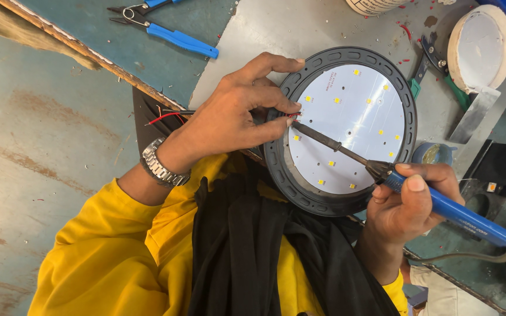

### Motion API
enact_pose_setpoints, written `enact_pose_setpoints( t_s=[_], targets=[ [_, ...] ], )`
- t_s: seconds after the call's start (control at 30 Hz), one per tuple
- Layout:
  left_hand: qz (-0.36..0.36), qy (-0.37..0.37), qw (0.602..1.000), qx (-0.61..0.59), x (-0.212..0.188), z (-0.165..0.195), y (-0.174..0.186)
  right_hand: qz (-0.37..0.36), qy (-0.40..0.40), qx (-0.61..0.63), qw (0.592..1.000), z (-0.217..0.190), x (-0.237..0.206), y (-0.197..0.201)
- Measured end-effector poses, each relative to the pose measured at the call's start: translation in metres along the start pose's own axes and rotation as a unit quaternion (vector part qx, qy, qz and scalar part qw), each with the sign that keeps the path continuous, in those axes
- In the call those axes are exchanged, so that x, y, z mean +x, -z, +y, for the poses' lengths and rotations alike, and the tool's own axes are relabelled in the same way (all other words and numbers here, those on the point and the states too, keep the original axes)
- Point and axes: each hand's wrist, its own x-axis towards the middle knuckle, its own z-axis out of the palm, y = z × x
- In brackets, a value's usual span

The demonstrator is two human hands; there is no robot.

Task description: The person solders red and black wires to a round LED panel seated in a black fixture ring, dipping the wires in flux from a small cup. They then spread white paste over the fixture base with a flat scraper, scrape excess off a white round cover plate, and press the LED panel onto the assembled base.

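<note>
Now I'm soldering: left hand (229, 117) pinching wire (160, 117) at board (352, 126), right hand (408, 202) gripping iron (417, 190); next needing steady tip.

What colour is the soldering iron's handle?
Blue, with a black collar near the shaft; the head view shows the soldering iron in the right hand.
</note>
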Motion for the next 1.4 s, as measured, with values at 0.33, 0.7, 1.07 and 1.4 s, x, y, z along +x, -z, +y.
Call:
enact_pose_setpoints(
  t_s=[0.33,0.7,1.07,1.4],
  targets=[
    [0.01,-0.002,1.0,0.024,-0.002,0.001,-0.005,-0.024,0.078,-0.082,0.993,0.001,-0.008,0.007],
    [0.013,-0.003,1.0,0.013,-0.001,0.004,-0.005,-0.027,0.273,-0.244,0.93,0.0,0.006,0.01],
    [0.021,0.019,0.999,-0.03,-0.003,0.004,-0.006,0.073,0.162,-0.118,0.977,0.017,0.012,0.047],
    [0.013,0.086,0.994,-0.071,-0.002,0.007,-0.011,0.228,0.044,-0.042,0.972,0.087,-0.046,0.19]
  ],
)
